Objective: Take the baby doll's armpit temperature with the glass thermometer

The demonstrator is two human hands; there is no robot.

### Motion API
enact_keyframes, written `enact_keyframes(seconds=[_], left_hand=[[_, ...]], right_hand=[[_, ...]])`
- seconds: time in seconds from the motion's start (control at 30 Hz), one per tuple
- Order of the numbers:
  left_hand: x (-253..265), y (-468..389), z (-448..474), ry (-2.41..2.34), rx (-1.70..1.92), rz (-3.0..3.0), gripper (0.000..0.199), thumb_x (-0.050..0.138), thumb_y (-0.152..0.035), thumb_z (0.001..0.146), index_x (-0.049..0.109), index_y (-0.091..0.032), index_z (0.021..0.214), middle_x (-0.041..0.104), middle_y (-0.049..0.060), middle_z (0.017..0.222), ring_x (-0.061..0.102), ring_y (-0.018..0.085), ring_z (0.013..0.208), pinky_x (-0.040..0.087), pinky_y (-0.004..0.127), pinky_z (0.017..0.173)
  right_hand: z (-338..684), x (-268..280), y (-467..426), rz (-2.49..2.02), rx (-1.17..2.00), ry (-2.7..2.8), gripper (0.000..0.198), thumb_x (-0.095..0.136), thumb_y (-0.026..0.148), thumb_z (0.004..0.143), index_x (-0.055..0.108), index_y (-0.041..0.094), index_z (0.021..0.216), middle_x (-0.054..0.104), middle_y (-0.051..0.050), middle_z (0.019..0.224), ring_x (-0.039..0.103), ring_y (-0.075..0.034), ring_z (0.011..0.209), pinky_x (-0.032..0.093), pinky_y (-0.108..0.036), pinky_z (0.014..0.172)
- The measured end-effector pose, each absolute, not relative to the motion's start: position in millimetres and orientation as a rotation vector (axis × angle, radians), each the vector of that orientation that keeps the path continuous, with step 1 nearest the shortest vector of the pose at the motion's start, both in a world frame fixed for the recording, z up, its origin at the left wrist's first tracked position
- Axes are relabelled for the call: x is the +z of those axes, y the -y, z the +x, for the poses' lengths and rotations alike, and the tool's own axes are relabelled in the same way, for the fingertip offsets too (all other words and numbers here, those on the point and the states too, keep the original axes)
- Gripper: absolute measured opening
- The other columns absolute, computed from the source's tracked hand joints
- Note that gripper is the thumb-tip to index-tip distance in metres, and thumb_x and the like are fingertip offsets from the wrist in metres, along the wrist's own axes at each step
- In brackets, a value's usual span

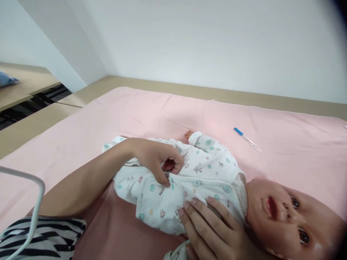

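Observation:
A baby doll lies on its back, its head to the right. It wears a white long-sleeved baby shirt with green and pink prints and round snap buttons down the front. My left hand reaches in from the left over the doll's belly. Its fingers are curled and its thumb presses on the shirt's front edge beside a button; the fingertips are partly hidden. My right hand lies with fingers stretched out flat on the near side of the doll's chest.
A pink sheet covers the table, which stands against a white wall. A thin clear stick with a blue end, like a thermometer, lies beyond the doll. A white curved tube crosses the lower left. Blue cloth lies far left.

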State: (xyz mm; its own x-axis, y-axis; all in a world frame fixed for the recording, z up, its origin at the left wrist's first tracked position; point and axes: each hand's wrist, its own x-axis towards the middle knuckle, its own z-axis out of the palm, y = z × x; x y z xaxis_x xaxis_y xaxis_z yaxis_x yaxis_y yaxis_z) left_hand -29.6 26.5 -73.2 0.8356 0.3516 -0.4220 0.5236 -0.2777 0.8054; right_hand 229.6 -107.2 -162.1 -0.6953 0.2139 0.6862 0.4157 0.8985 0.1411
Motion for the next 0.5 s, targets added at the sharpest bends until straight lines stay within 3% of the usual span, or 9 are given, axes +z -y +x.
enact_keyframes(seconds=[0.5], left_hand=[[-79, -37, -35, -0.561, -0.146, 1.779, 0.013, 0.082, -0.025, 0.073, 0.075, -0.022, 0.084, 0.066, 0.000, 0.077, 0.059, 0.015, 0.073, 0.051, 0.026, 0.067]], right_hand=[[233, -162, 111, -0.462, -0.324, 2.404, 0.040, 0.050, 0.025, 0.095, 0.072, 0.014, 0.126, 0.070, -0.007, 0.133, 0.057, -0.024, 0.133, 0.040, -0.044, 0.120]])
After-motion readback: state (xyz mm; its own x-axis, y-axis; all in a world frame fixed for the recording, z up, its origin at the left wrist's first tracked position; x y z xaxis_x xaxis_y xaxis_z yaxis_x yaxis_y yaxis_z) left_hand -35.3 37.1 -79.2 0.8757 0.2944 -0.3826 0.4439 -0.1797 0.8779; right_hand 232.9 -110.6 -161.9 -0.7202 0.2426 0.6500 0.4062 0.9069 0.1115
